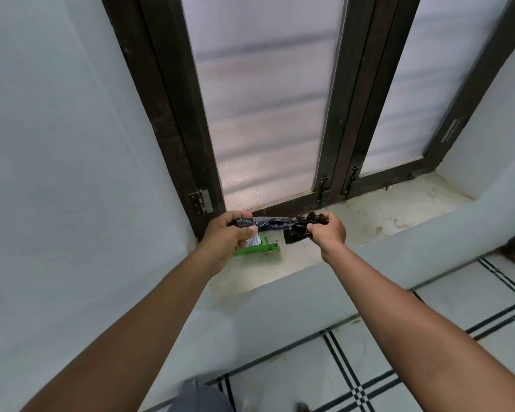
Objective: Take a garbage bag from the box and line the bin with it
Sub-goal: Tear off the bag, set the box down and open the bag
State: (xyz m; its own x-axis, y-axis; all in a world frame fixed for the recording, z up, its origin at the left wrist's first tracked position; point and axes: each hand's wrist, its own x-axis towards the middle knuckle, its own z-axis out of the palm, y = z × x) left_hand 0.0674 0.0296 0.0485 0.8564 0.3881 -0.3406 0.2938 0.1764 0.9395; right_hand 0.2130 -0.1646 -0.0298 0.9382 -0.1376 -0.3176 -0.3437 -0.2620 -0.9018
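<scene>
Above the window sill [369, 209], at about twelve o'clock from where I stand, I hold a rolled black garbage bag [271, 223] stretched level between my two hands. My left hand [231, 233] has its grip closed around the left end of the roll, thumb over the top and fingers curled under it. Directly below that hand, at its six o'clock, the green box [257, 249] lies on the sill, its open end showing something silvery inside; my hand hides part of it. The bag runs from my left grip toward three o'clock, twisted and crumpled along the way. My right hand [327, 228] has its grip pinched shut on the bunched right end, with a loose flap of black plastic hanging just beneath the fingers. Behind both hands, at twelve o'clock, stands the dark-framed window [265, 99] with frosted panes. At five o'clock the tiled floor [428, 367] shows black stripes.
</scene>
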